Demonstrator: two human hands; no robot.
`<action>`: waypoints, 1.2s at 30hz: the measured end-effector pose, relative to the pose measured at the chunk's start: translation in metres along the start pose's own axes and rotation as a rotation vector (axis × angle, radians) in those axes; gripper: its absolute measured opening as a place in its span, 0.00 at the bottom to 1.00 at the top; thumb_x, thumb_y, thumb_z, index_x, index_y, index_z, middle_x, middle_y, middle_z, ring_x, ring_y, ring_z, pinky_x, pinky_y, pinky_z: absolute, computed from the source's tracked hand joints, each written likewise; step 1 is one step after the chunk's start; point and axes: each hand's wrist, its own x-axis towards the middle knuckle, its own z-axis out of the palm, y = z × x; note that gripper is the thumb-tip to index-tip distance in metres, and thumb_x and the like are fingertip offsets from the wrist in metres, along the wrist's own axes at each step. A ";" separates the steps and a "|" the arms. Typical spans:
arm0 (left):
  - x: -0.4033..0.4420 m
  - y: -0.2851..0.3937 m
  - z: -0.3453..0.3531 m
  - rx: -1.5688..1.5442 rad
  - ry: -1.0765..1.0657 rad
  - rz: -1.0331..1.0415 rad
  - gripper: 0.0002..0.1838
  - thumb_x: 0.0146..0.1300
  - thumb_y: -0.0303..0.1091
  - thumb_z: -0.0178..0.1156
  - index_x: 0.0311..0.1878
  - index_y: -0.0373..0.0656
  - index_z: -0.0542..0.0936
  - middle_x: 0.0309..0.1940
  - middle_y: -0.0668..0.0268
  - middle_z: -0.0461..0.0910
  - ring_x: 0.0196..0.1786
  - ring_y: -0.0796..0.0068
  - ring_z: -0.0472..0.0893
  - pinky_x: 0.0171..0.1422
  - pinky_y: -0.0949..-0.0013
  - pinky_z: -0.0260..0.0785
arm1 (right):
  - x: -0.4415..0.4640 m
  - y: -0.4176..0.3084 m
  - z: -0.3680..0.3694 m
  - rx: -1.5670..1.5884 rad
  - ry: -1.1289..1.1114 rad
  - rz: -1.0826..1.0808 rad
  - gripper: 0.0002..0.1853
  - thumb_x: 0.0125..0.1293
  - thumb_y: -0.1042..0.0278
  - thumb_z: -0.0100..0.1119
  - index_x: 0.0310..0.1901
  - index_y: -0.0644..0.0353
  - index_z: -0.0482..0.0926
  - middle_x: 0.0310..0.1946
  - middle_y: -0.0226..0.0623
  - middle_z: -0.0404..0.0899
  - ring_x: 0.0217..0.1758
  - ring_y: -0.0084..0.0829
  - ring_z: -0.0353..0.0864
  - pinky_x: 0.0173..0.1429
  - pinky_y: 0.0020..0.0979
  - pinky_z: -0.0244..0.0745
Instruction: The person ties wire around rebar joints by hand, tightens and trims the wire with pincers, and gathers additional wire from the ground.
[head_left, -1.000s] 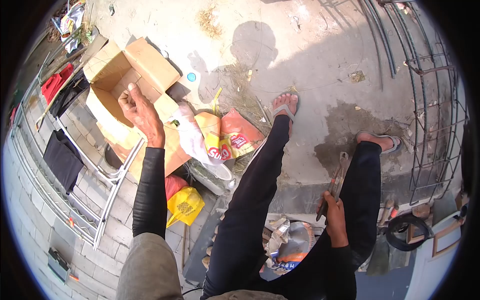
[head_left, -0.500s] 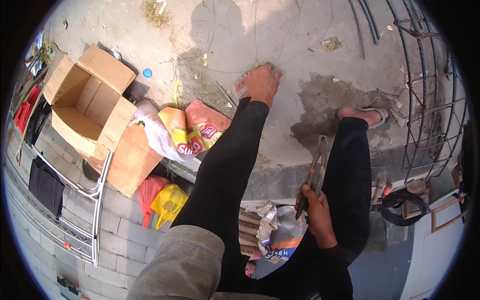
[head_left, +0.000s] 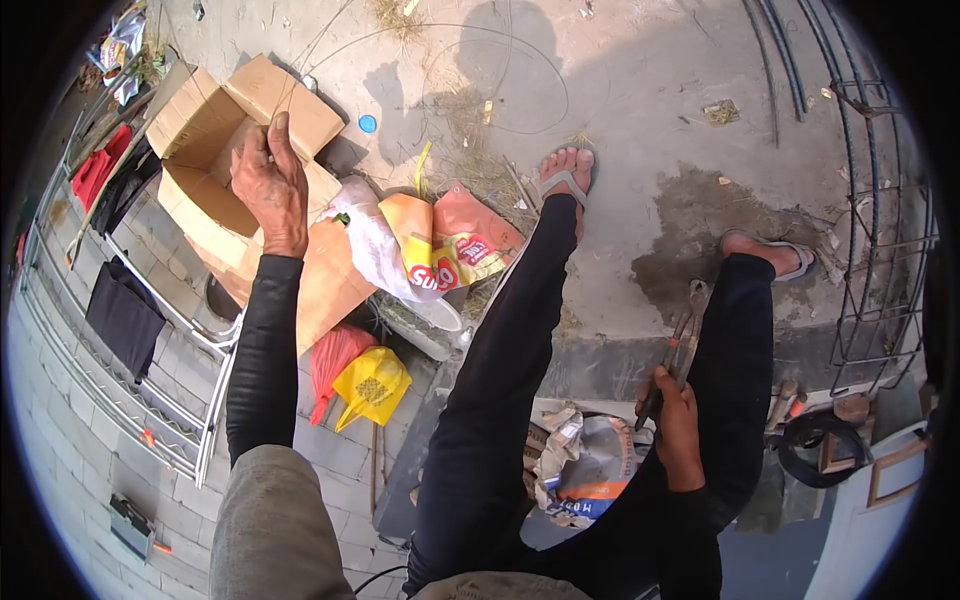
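Observation:
My left hand [head_left: 270,195] is raised in front of the open cardboard box [head_left: 285,95], fingers pinched together. A thin wire [head_left: 350,30] runs up from the fingertips and curves over the concrete ground. My right hand [head_left: 680,430] rests by my right thigh, wrapped round the handles of long metal pincers [head_left: 684,335]. The pincers' head points away from me, beside my right leg, and touches nothing I can make out. Several faint loops of the wire lie on the ground beyond my left foot [head_left: 566,175].
A rebar cage [head_left: 870,200] stands at the right, with loose rods [head_left: 782,55] near it. Plastic packaging [head_left: 440,260], a red bag [head_left: 338,360] and a yellow bag [head_left: 372,388] lie left of my legs. A torn paper sack [head_left: 590,465] is between my thighs; a metal frame [head_left: 215,400] stands left.
My left hand has risen from the ground near my left foot and moved left to before the box, with the wire. My right hand keeps the pincers. The view has shifted slightly.

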 end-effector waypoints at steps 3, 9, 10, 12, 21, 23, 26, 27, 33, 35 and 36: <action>-0.050 -0.039 0.005 -0.031 -0.057 -0.269 0.21 0.75 0.42 0.64 0.30 0.36 0.74 0.18 0.54 0.69 0.22 0.55 0.67 0.35 0.54 0.68 | -0.001 0.000 0.002 -0.009 -0.024 0.015 0.13 0.78 0.55 0.56 0.43 0.56 0.76 0.27 0.31 0.77 0.28 0.25 0.78 0.35 0.29 0.73; -0.232 -0.073 0.170 0.002 -0.316 -0.936 0.31 0.65 0.61 0.67 0.33 0.33 0.84 0.28 0.53 0.85 0.32 0.59 0.84 0.45 0.53 0.75 | -0.008 -0.015 0.011 0.039 0.011 0.036 0.13 0.78 0.57 0.54 0.42 0.58 0.76 0.27 0.30 0.76 0.29 0.23 0.77 0.36 0.29 0.74; -0.254 -0.068 0.207 -0.070 -0.394 -1.075 0.33 0.64 0.62 0.67 0.37 0.32 0.87 0.31 0.52 0.87 0.32 0.59 0.84 0.45 0.55 0.78 | -0.008 -0.019 0.013 0.056 0.027 0.031 0.13 0.78 0.57 0.54 0.41 0.59 0.76 0.26 0.29 0.75 0.29 0.23 0.77 0.36 0.28 0.74; -0.266 -0.037 0.256 -0.127 -0.471 -1.036 0.32 0.63 0.62 0.66 0.41 0.34 0.89 0.36 0.43 0.88 0.45 0.43 0.87 0.56 0.49 0.76 | -0.010 -0.025 0.013 0.058 0.051 0.006 0.13 0.79 0.57 0.53 0.43 0.59 0.76 0.28 0.30 0.76 0.31 0.23 0.77 0.37 0.29 0.74; -0.279 -0.076 0.315 -0.496 -0.677 -0.460 0.22 0.71 0.51 0.62 0.48 0.37 0.81 0.22 0.67 0.72 0.21 0.74 0.72 0.24 0.67 0.63 | -0.010 -0.027 0.014 0.046 0.071 0.020 0.15 0.78 0.54 0.54 0.44 0.60 0.76 0.30 0.32 0.77 0.33 0.24 0.77 0.38 0.29 0.72; -0.236 -0.025 0.241 -0.905 -0.526 -1.386 0.32 0.73 0.60 0.56 0.35 0.33 0.83 0.19 0.66 0.72 0.18 0.74 0.69 0.21 0.67 0.58 | -0.008 -0.016 0.011 0.013 0.051 0.024 0.15 0.77 0.54 0.55 0.42 0.60 0.77 0.30 0.32 0.78 0.34 0.24 0.78 0.38 0.29 0.72; -0.188 -0.004 0.136 -0.809 -0.459 -1.158 0.30 0.77 0.58 0.55 0.29 0.38 0.77 0.17 0.73 0.62 0.17 0.82 0.59 0.21 0.72 0.47 | 0.006 0.005 0.012 -0.090 0.078 -0.029 0.16 0.77 0.54 0.56 0.39 0.61 0.78 0.30 0.33 0.79 0.33 0.23 0.80 0.38 0.30 0.73; -0.168 -0.002 0.095 -0.822 -0.506 -1.170 0.30 0.77 0.57 0.55 0.27 0.40 0.73 0.17 0.74 0.60 0.18 0.82 0.57 0.21 0.72 0.46 | 0.009 0.010 0.014 -0.140 0.113 -0.076 0.17 0.76 0.54 0.56 0.39 0.61 0.78 0.29 0.33 0.80 0.31 0.23 0.80 0.37 0.30 0.73; -0.118 -0.065 -0.055 -0.236 -0.780 -0.537 0.32 0.80 0.55 0.47 0.50 0.31 0.86 0.57 0.45 0.83 0.60 0.48 0.80 0.69 0.53 0.66 | -0.028 0.014 0.038 -0.188 0.159 -0.188 0.15 0.77 0.56 0.56 0.44 0.63 0.77 0.27 0.29 0.79 0.26 0.23 0.80 0.28 0.31 0.71; -0.083 -0.020 -0.115 0.273 -0.574 -0.351 0.31 0.82 0.54 0.43 0.56 0.36 0.87 0.76 0.56 0.72 0.86 0.49 0.49 0.86 0.38 0.35 | -0.059 0.009 0.046 -0.044 0.082 -0.209 0.16 0.77 0.57 0.57 0.51 0.63 0.77 0.25 0.29 0.77 0.25 0.23 0.78 0.29 0.30 0.71; -0.072 -0.034 -0.127 0.056 -0.376 -0.139 0.30 0.83 0.51 0.44 0.61 0.35 0.85 0.77 0.50 0.69 0.86 0.49 0.51 0.88 0.46 0.37 | -0.075 0.008 0.045 0.034 0.043 -0.265 0.16 0.78 0.58 0.57 0.54 0.63 0.77 0.26 0.28 0.76 0.25 0.22 0.77 0.30 0.29 0.72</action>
